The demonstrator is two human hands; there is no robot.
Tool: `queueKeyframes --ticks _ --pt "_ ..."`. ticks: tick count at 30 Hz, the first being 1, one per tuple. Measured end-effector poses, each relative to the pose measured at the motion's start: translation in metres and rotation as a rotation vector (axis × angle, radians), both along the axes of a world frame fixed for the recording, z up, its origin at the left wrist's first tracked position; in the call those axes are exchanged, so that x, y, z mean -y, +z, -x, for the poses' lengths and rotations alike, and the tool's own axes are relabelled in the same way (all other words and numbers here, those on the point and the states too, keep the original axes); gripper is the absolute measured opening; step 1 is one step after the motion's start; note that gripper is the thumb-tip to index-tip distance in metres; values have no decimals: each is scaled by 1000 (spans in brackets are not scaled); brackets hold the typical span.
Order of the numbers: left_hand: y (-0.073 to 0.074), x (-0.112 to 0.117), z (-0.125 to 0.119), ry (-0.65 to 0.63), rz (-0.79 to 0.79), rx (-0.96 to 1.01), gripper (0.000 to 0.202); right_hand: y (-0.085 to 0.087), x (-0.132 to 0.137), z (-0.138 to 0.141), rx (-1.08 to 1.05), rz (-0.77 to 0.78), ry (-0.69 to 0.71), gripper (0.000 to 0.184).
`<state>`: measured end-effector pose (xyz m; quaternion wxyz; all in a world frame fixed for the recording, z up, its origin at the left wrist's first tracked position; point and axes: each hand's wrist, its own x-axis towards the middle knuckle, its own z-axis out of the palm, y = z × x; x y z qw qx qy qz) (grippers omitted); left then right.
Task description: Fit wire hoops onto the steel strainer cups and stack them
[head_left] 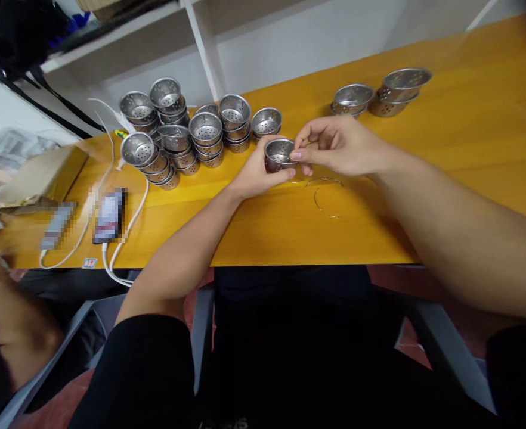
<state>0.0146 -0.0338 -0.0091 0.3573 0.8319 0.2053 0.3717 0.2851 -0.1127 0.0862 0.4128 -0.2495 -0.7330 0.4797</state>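
The left hand (256, 173) grips a perforated metal cup (276, 156) over the yellow tabletop (254, 238), near stacked cups (206, 130), while the right hand (334, 144) has its fingertips at the rim, their grip indeterminable.

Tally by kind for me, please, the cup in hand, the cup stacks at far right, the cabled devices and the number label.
Cup in the left hand: 1
Cup stacks at far right: 2
Cabled devices: 2
Number label: 1
Total: 6
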Motion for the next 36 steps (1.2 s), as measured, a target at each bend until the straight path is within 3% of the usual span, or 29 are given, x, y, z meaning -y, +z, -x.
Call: queueKeyframes --ticks 8,10,15,18,27,33,36 --pt "-8 -4 -1 -37 17 15 85 -3 0 0 32 10 30 47" --pt "0 5 -1 15 42 -10 85 -4 4 0 44 -23 -18 47" --pt "34 30 0 216 131 -70 79 3 14 0 142 -195 -328 54" --pt "43 33 -1 250 159 -49 81 7 15 -2 235 -290 -365 49" --pt "41 35 -1 244 78 -75 81 -11 6 5 324 -375 -229 28" --pt "31 23 -2 229 77 -16 87 -11 9 5 193 -247 -231 33" --pt "28 19 -3 239 117 18 89 -12 4 1 131 -267 -278 38"
